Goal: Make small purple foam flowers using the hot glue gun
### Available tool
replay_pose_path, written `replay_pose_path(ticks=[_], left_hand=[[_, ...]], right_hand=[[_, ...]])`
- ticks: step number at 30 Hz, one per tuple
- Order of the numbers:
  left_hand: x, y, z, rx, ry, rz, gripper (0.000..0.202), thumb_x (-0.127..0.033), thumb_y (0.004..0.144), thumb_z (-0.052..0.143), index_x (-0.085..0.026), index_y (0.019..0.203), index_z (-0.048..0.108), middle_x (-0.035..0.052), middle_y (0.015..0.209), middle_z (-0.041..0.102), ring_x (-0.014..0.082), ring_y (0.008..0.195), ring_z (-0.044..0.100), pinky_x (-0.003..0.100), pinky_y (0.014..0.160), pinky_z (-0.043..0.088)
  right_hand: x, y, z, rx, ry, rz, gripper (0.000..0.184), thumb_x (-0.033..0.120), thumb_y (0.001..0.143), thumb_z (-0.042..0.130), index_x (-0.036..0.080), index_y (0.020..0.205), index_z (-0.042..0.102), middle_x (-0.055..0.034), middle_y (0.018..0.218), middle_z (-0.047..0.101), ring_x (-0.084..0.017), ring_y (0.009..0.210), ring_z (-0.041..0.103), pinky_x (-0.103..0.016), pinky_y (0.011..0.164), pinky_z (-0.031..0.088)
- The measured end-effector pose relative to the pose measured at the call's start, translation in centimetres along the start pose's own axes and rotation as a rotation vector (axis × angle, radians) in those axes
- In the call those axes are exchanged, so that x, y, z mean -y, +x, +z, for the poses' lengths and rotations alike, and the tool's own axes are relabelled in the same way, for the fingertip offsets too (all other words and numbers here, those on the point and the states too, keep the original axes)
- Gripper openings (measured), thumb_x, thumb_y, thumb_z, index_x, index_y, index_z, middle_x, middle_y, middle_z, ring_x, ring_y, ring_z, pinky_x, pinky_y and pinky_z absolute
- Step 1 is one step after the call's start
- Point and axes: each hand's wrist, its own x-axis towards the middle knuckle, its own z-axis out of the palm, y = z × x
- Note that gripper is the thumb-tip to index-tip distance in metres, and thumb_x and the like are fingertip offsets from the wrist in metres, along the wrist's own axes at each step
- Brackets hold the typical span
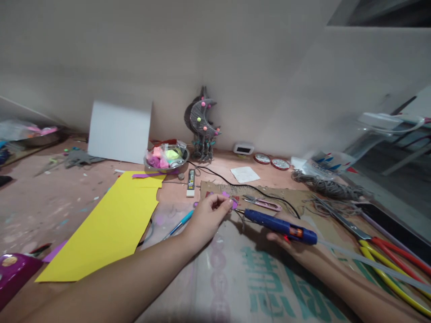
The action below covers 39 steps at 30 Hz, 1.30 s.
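Note:
My left hand point(209, 214) is closed in a pinch on a small purple paper piece point(232, 202), held just above the table. My right hand point(286, 242) grips a blue hot glue gun point(279, 224) from below. The gun's nozzle points left, almost touching the purple piece. A clear glue stick point(370, 264) sticks out of the gun's back end toward the right. Both hands hover over a brown cardboard sheet point(303, 197) and a printed sack point(256, 287) spread on the table.
A yellow paper sheet point(111, 224) lies at left, with a blue pen point(178, 225) beside it. A metal bowl point(166, 158) of coloured bits, a moon ornament point(202, 121), small snips point(262, 204), a black cable point(235, 184), twine point(330, 188) and scissors with red and yellow handles point(387, 251) surround the hands.

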Motion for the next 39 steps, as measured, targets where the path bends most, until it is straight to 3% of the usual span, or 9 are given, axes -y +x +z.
replay_pose_path(ticks=[7,19,24,31,34,39], left_hand=[[0.3,0.1,-0.1,0.002,-0.006,0.009,0.031,-0.045,0.077,0.058,-0.014,0.081,0.06,0.0011,0.07,0.058,0.0123,0.065,0.051,0.023,0.061,0.038],[0.2,0.1,-0.1,0.005,-0.017,-0.005,0.032,-0.045,0.076,0.058,-0.014,0.081,0.061,0.0004,0.068,0.057,0.0118,0.063,0.05,0.023,0.06,0.037],[0.1,0.0,0.0,0.0,0.001,-0.007,0.03,-0.044,0.076,0.059,-0.014,0.078,0.06,0.0004,0.068,0.057,0.0125,0.065,0.05,0.023,0.061,0.037],[0.1,0.2,0.0,0.009,-0.016,-0.006,0.032,-0.045,0.075,0.059,-0.014,0.078,0.061,0.0009,0.068,0.057,0.0127,0.064,0.05,0.023,0.06,0.037],[0.2,0.2,0.0,0.004,-0.01,-0.008,0.032,-0.046,0.075,0.059,-0.014,0.078,0.061,0.001,0.067,0.057,0.0122,0.063,0.05,0.023,0.06,0.038],[0.1,0.1,0.0,0.009,-0.003,-0.006,0.032,-0.046,0.075,0.059,-0.013,0.077,0.06,0.0007,0.066,0.055,0.0116,0.062,0.049,0.022,0.058,0.037]], right_hand=[[0.6,0.2,0.0,-0.048,0.021,0.019,0.041,0.059,0.073,0.053,0.02,0.063,0.057,-0.0035,0.058,0.06,-0.019,0.054,0.057,-0.031,0.05,0.045],[0.9,0.1,-0.3,-0.024,0.025,0.015,0.038,0.059,0.072,0.054,0.022,0.063,0.059,-0.003,0.06,0.061,-0.02,0.053,0.057,-0.032,0.047,0.048],[1.6,0.5,-0.7,-0.031,0.065,0.002,0.037,0.058,0.073,0.054,0.023,0.072,0.063,-0.0048,0.072,0.067,-0.025,0.067,0.063,-0.036,0.063,0.054],[1.0,0.8,-0.6,-0.026,0.06,-0.035,0.034,0.053,0.074,0.052,0.024,0.083,0.068,-0.0084,0.08,0.07,-0.03,0.077,0.066,-0.042,0.067,0.056],[0.9,0.7,-0.6,0.014,0.112,-0.045,0.031,0.046,0.076,0.053,0.024,0.091,0.067,-0.0078,0.082,0.07,-0.029,0.079,0.067,-0.039,0.068,0.057],[0.9,0.3,-0.6,0.002,0.086,0.02,0.022,0.042,0.078,0.054,0.024,0.075,0.065,-0.0054,0.073,0.069,-0.025,0.068,0.066,-0.035,0.062,0.056]])
